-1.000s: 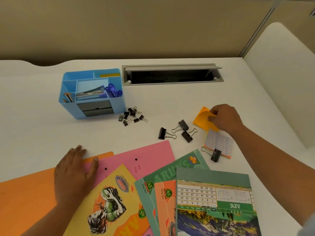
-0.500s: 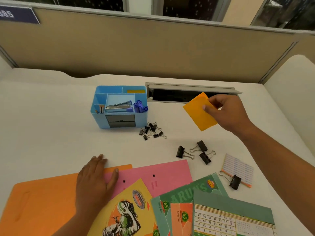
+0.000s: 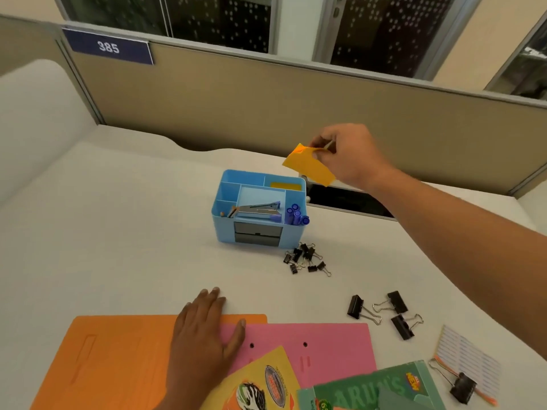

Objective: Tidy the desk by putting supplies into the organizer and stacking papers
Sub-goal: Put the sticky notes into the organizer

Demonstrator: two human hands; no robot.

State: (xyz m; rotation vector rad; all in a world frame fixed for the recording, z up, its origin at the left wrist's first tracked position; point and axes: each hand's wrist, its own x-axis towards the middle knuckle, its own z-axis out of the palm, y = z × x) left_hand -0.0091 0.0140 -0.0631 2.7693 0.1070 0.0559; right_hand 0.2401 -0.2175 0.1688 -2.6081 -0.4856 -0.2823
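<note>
Above the back right corner of the blue desk organizer (image 3: 225,229), the right hand (image 3: 346,155) pinches an orange sticky-note pad (image 3: 307,165) between thumb and curled fingers, holding it tilted in the air, clear of the organizer's rim and of the white desk (image 3: 118,232). Inside the organizer a stapler (image 3: 259,210) lies in the middle compartment, blue pens (image 3: 296,216) stand in the right one, and a yellow pad (image 3: 282,185) sits in the back right slot. Just in front of the organizer's right corner lies a heap of small binder clips (image 3: 306,258); three larger binder clips (image 3: 384,313) lie apart, nearer the person. The left hand (image 3: 204,335) rests flat with fingers straight, pressing where the orange folder (image 3: 118,359) meets the pink folder (image 3: 325,350). A yellow notebook (image 3: 266,380) and a green book (image 3: 370,389) overlap the pink folder, and clipped lined cards (image 3: 470,359) lie at the right.
</note>
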